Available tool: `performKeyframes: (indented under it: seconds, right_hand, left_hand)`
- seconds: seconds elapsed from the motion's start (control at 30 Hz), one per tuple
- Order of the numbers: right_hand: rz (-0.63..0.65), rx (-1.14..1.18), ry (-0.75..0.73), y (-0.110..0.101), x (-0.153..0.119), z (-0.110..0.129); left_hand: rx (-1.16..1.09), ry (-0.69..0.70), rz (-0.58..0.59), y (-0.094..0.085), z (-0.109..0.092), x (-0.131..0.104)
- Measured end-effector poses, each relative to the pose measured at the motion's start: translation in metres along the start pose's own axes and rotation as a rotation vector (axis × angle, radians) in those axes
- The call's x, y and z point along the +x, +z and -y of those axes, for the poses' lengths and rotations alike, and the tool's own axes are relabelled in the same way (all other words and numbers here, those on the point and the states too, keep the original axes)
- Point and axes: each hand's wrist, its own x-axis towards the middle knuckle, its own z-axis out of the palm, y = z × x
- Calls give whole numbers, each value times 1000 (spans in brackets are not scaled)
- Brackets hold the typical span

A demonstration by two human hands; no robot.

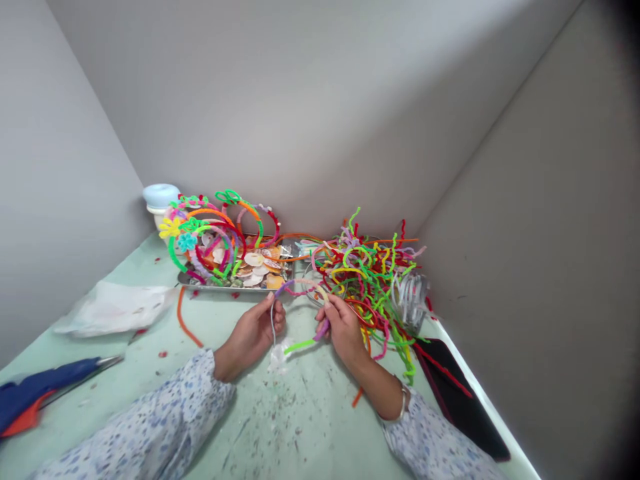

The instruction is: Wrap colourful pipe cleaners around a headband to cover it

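Speckled sleeves frame a part-covered headband, pinched at both sides

Blue-speckled sleeves lie nearest the camera, reaching over the pale green table. Between them, just above the table's middle and in front of the tray, is the thin headband, arched upward. Its top is covered in fuzzy chenille running from violet through pink to cream, while the left leg shows bare grey metal.

The left hand grips the headband near where the violet meets the bare metal, thumb and index tips together, the other fingers curled in. The right hand pinches the cream stretch between thumb and forefinger, its remaining fingers bent around the purple part below. From there a bright green length points back toward the left hand; whether it is a loose tail or the other leg of the band cannot be told.

Judging by the bare leg, covering the frame looks well along but incomplete. Carrying the cover further would call for a steady left pinch and snug, even turns from the right, with the green end clear of the crumpled clear plastic beneath.

Tangled chenille stems sit beyond the right hand; decorated headbands stand on the tray. A blue-and-orange tool lies at far left.
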Motion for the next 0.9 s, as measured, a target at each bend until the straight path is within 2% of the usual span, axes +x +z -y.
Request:
performKeyframes:
  seconds: [0.9]
  right_hand:
    - [3,120,35,-3,1,2]
  left_hand:
    - [5,16,-58,2,0,2]
